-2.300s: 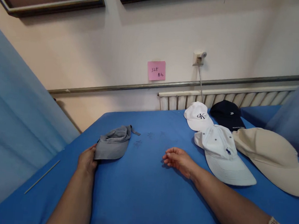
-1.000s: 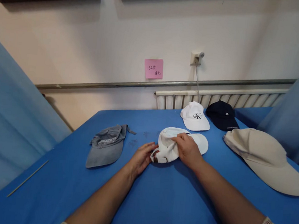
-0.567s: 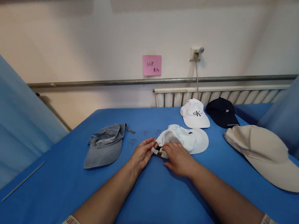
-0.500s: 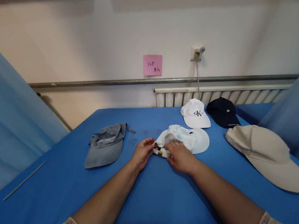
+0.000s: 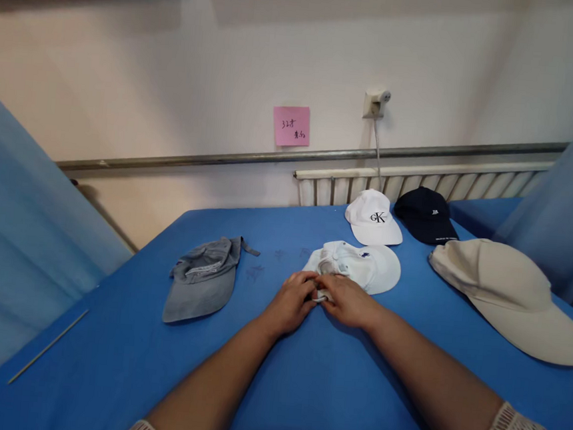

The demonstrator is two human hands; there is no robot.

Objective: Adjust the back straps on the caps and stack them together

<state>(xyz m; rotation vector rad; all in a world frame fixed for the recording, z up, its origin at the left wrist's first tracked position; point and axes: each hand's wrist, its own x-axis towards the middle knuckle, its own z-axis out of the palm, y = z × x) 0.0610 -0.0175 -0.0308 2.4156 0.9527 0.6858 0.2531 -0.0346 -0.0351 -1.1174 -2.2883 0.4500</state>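
Note:
A pale white baseball cap (image 5: 369, 269) with a small dark emblem lies on the blue cover, its brim toward the right. My left hand (image 5: 296, 301) and my right hand (image 5: 346, 300) meet at its back strap, both with bent fingers closed on it. A bit of the strap shows between the fingertips; the buckle is hidden by them. To the left of my hands sits a grey cap (image 5: 203, 281) with its strap end sticking out. Behind the held cap stands a white cap (image 5: 374, 219) with black letters.
A navy cap (image 5: 427, 214) and a large beige cap (image 5: 501, 287) lie at the right on the blue-covered bed (image 5: 152, 377). A thin stick (image 5: 47, 347) rests near its left edge. Blue curtains hang on both sides; a radiator (image 5: 420, 176) runs along the wall.
My left hand has moved right and turned palm-down over the strap, close against my right hand. The strap and its buckle, visible before, are now mostly covered.

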